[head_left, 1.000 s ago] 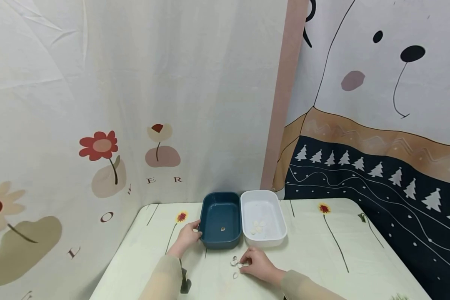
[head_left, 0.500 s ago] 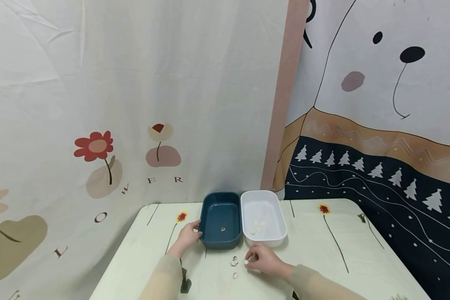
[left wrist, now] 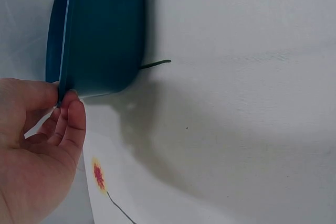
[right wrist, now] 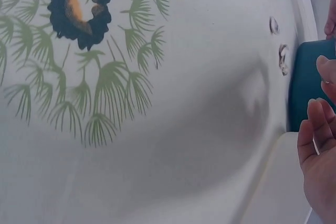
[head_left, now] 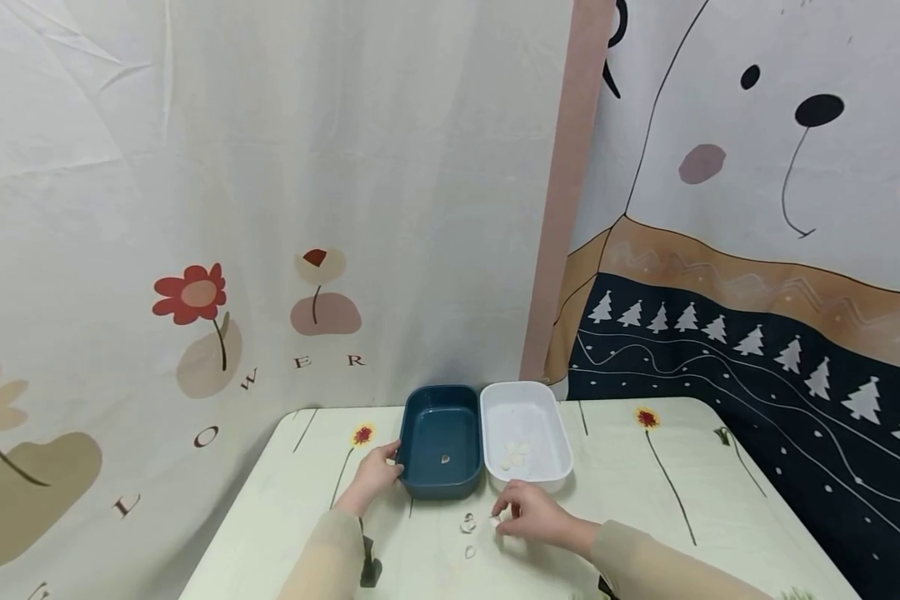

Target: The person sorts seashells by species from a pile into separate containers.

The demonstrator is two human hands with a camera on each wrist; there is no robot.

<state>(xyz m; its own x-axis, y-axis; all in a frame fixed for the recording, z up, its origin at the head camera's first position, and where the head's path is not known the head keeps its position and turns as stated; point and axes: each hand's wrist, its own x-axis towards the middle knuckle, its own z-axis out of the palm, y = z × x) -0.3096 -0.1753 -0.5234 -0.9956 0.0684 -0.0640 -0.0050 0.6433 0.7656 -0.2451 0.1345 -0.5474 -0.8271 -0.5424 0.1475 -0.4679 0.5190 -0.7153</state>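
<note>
My left hand (head_left: 375, 477) holds the left rim of a dark blue rectangular dish (head_left: 441, 421); in the left wrist view, thumb and fingers pinch the dish's edge from both sides. Between the fingertips of my right hand (head_left: 536, 515) is a small white piece (head_left: 495, 522), held low over the table in front of the white dish (head_left: 527, 412). Small shell-like pieces (head_left: 468, 523) lie on the table left of that hand, with a ring-shaped one (head_left: 470, 552) nearer me. One small piece (head_left: 445, 459) sits inside the blue dish. Several pale flat pieces (head_left: 516, 456) lie in the white dish.
Both dishes stand side by side at the back of the table (head_left: 615, 492), whose pale cloth has printed flowers. Behind them hangs a light curtain (head_left: 435, 208). A patterned cloth with a bear print (head_left: 757, 333) hangs at the right.
My right hand has moved a little right, away from the small pieces on the table, with the white piece between its fingertips. The left hand stays on the blue dish.
</note>
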